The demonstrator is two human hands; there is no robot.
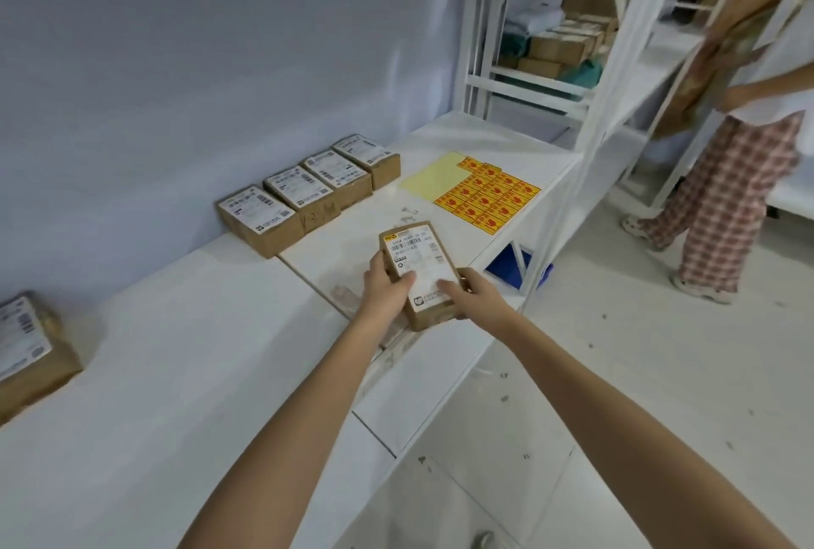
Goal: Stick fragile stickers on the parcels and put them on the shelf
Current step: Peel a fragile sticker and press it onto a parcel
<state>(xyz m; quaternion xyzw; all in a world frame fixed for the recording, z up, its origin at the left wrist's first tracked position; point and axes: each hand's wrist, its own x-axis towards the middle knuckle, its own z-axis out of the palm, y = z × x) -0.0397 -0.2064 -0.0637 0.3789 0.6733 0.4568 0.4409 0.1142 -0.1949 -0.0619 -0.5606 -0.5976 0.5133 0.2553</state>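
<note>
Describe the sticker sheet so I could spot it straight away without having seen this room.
Start at the long white table along the grey wall and follow it toward the white shelf at its far end. The sticker sheet lies flat there, just past a row of four brown parcels. It alone is bright: red-and-yellow stickers, with one pale yellow corner already peeled bare.

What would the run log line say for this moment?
left hand: holds parcel | right hand: holds parcel | sticker sheet: on table | four parcels: by wall
</note>
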